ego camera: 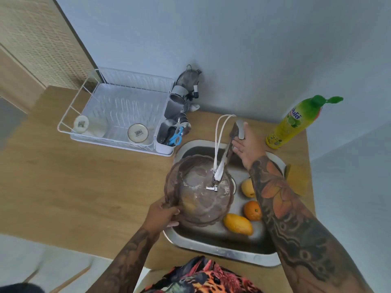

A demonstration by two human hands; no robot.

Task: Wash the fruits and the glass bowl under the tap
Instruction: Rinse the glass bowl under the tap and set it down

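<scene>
Gripping the near-left rim of the glass bowl (201, 191) — left hand (163, 214), fingers curled over the edge, bowl held tilted above the sink (222, 248), directly beneath the tap (220, 166); water inside. Resting on the tap lever (240, 129) — right hand (246, 144), fingers extended and relaxed, nothing gripped. Lying in the basin right of the bowl: pear (248, 187), orange (252, 210), mango (238, 224). Standing on the counter: dish rack (118, 111) far left, soap bottle (294, 121) far right, sponge (296, 178) beside the sink.
</scene>
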